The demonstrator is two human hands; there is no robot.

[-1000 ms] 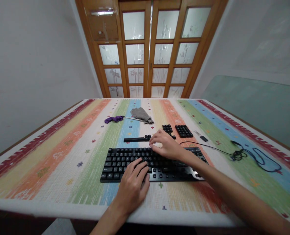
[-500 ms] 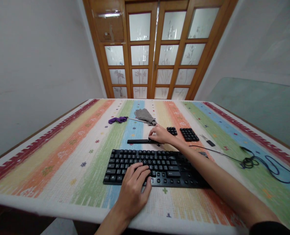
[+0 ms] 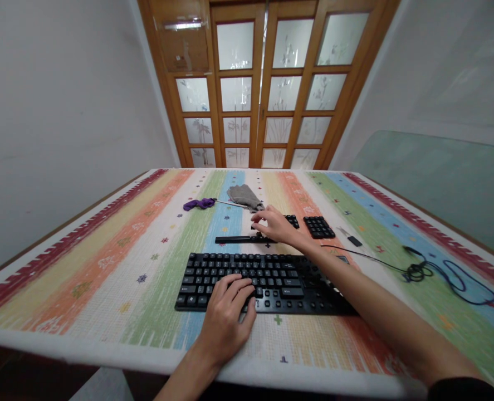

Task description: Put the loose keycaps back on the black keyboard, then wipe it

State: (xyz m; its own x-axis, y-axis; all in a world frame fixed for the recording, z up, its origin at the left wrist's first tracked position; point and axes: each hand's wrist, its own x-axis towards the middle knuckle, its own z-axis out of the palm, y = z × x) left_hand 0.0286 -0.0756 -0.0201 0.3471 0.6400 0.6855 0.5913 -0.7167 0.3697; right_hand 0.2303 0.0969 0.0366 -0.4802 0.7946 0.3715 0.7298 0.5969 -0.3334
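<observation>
A black keyboard (image 3: 238,278) lies in front of me; its lower right part shows bare key sockets, and my right forearm covers some of it. My left hand (image 3: 228,314) rests open on its lower keys, fingers spread. Beyond the keyboard, my right hand (image 3: 274,224) is raised a little above the cloth, thumb and fingertips in a pinch. A small black piece, seemingly a keycap (image 3: 254,226), shows at the fingertips. Just below that hand lies a long black space bar key (image 3: 234,240), with small black pieces at its right end, partly hidden.
Loose black keycaps stand in two groups, one (image 3: 292,221) partly behind my hand, another (image 3: 319,227) farther right. A grey cloth (image 3: 244,196), a purple cloth (image 3: 200,204) on a thin rod, a small black-handled tool (image 3: 354,240) and a coiled cable (image 3: 417,271) lie on the striped tablecloth (image 3: 104,267).
My right hand has lifted up and away from the small pieces beside the space bar key, with a small black piece at its fingertips. My left hand stays on the keyboard.
</observation>
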